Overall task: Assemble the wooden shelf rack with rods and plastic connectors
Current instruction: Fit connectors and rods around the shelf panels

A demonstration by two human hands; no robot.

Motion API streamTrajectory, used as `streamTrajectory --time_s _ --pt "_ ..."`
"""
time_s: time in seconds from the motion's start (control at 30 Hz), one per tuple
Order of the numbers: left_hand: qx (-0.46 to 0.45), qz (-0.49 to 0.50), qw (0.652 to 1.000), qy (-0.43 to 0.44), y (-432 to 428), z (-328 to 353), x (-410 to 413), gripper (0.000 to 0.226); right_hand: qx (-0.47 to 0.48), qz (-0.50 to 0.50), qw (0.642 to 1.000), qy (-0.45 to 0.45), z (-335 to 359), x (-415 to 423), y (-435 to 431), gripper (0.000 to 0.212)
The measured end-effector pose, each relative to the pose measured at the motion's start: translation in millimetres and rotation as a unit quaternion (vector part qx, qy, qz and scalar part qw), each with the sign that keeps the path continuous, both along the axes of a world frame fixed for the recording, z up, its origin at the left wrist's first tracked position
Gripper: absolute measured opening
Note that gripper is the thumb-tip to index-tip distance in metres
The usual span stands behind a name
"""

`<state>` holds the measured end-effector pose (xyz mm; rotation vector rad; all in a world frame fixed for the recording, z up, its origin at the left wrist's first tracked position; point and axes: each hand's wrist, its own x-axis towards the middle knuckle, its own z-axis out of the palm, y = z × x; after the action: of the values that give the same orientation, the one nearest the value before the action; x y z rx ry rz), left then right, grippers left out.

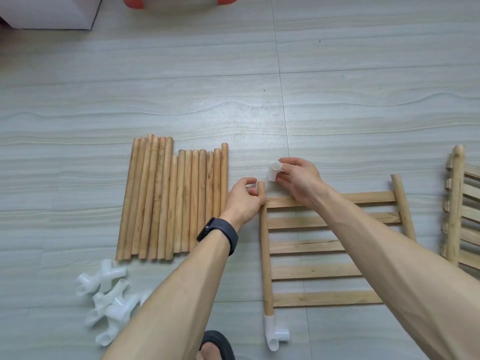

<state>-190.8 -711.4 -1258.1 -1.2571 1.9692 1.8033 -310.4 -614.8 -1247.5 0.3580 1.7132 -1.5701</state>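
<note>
A slatted wooden shelf panel lies flat on the floor, right of centre. My left hand grips the far end of its left side rod. My right hand holds a translucent white plastic connector just above and beside that rod's tip. Another white connector caps the rod's near end. The right side rod has a bare top; my right forearm hides its near part. Several loose wooden rods lie side by side at the left. A pile of white connectors sits at the lower left.
A second slatted panel lies at the right edge. A white box stands at the far left corner, beside a red and white object. My sandalled foot shows at the bottom. A black band is on my left wrist.
</note>
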Motion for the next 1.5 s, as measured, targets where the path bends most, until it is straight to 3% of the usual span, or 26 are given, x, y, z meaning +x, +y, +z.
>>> streamTrajectory --time_s 0.13,0.33,0.47,0.8,0.97,1.33,1.5 --pt "-0.014 -0.004 1.000 0.003 1 5 -4 0.051 0.029 0.049 0.998 0.012 -4 3 -1 0.019" --pt "-0.014 -0.023 1.000 0.012 3 8 -7 0.057 0.037 -0.008 0.998 0.049 -4 -2 -5 0.016" --pt "-0.001 -0.034 0.999 0.010 9 10 -9 0.061 0.032 0.008 0.998 0.051 -1 3 -10 0.015" --pt "0.032 -0.004 0.999 0.017 14 18 -11 0.072 -0.013 -0.109 0.992 0.054 0 5 -10 0.010" --pt "0.035 0.002 0.999 0.027 15 20 -11 0.080 -0.047 -0.061 0.997 0.018 2 9 -4 0.009" --pt "0.048 -0.048 0.998 0.013 11 20 -9 0.073 -0.006 0.156 0.985 0.080 -2 0 24 0.008" --pt "0.003 -0.034 0.999 0.016 12 21 -14 0.070 0.093 0.222 0.956 0.166 -4 0 24 0.010"
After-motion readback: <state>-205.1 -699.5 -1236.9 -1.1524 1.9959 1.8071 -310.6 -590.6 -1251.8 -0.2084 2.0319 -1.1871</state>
